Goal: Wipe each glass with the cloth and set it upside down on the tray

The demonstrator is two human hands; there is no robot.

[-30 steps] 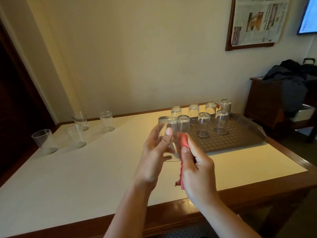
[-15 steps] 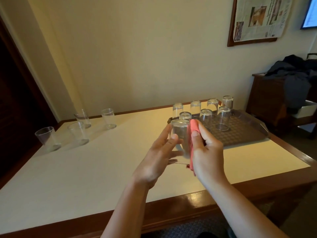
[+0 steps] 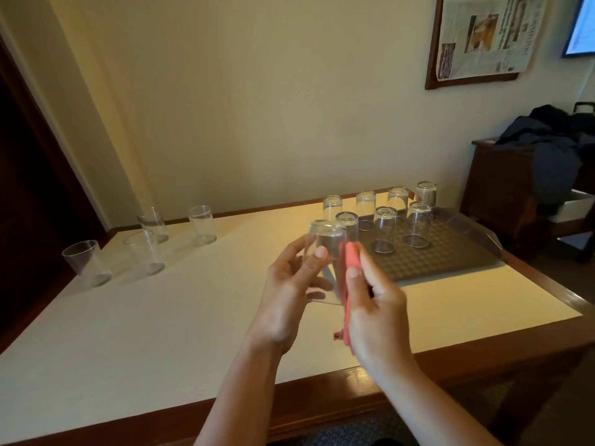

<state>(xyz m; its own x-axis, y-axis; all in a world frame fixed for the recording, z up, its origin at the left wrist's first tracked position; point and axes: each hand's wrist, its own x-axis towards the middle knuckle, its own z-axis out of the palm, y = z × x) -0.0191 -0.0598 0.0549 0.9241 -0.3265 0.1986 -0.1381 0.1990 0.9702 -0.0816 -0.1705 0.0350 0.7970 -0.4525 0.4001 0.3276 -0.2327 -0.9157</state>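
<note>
While the left hand (image 3: 291, 289) grips a glass (image 3: 325, 252), the right hand (image 3: 375, 312) pinches the cloth (image 3: 349, 278).

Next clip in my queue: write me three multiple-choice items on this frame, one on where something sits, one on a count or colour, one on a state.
1. Where do the upright glasses stand?
A. on the tray
B. on the table's far left
C. on the dark cabinet

2. How many glasses stand upside down on the tray?
A. three
B. seven
C. ten

3. What state is the held glass in?
A. held base-up between both hands
B. lying on its side on the table
C. full of water

Key:
1 B, the four upright glasses cluster on the table at far left.
2 B, four in the back row and three in front stand on the tray.
3 A, the left hand grips the held glass while the right hand presses the pink cloth to it.
</note>
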